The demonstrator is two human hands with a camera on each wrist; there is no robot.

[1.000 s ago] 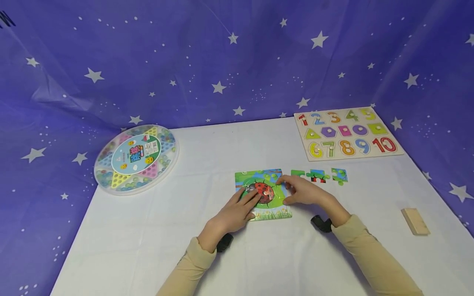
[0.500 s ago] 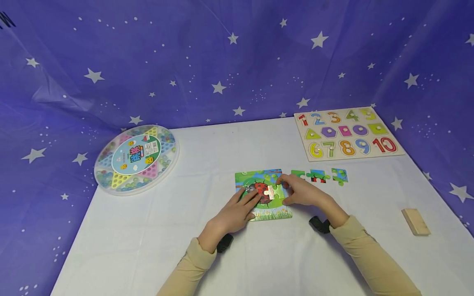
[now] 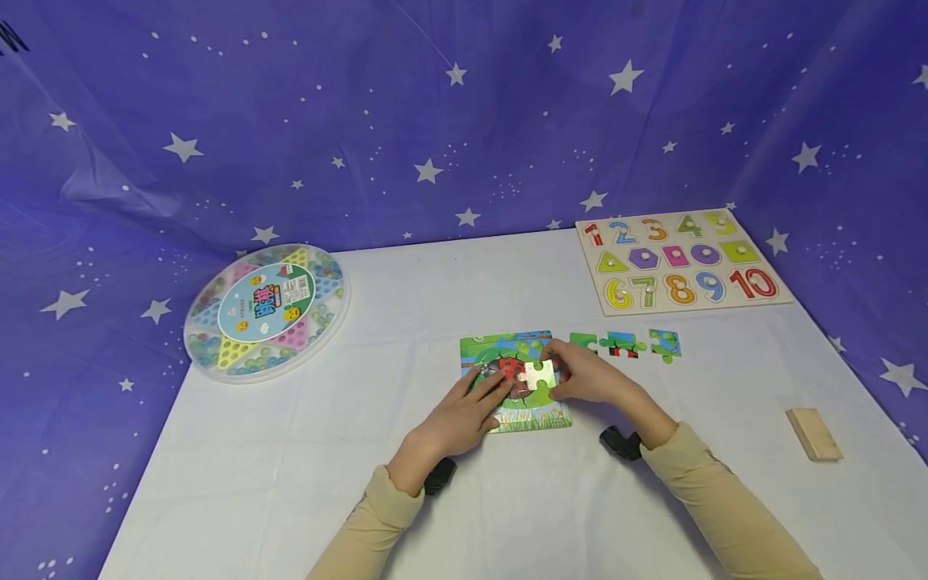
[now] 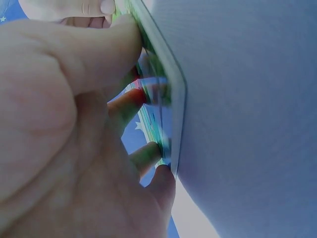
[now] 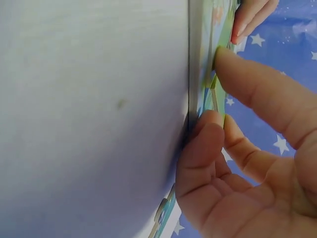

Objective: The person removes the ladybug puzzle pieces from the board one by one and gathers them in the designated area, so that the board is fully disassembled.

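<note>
A ladybug jigsaw puzzle (image 3: 528, 420) in a flat frame lies at the middle of the white table. My left hand (image 3: 455, 420) rests on its left part with the fingers spread. In the left wrist view the thumb (image 4: 114, 47) lies along the puzzle's near edge. My right hand (image 3: 593, 374) pinches a jigsaw piece (image 3: 540, 375) between thumb and fingers at the puzzle's right side. Glare whitens that piece's face; how far it is seated cannot be told. Three loose jigsaw pieces (image 3: 622, 345) lie in a row beyond the right hand, the leftmost partly hidden by it.
At the back right lies a wooden number board (image 3: 658, 266) with knobbed numerals and shapes. A round, clear-lidded marble game box (image 3: 267, 312) sits at the back left. To the right is a small wooden block (image 3: 814, 435). A purple starry cloth (image 3: 406, 113) hangs behind the table.
The pinched jigsaw piece has shifted slightly right over the puzzle and its glare has grown. My right hand and forearm have moved slightly left; the left hand stays put.
</note>
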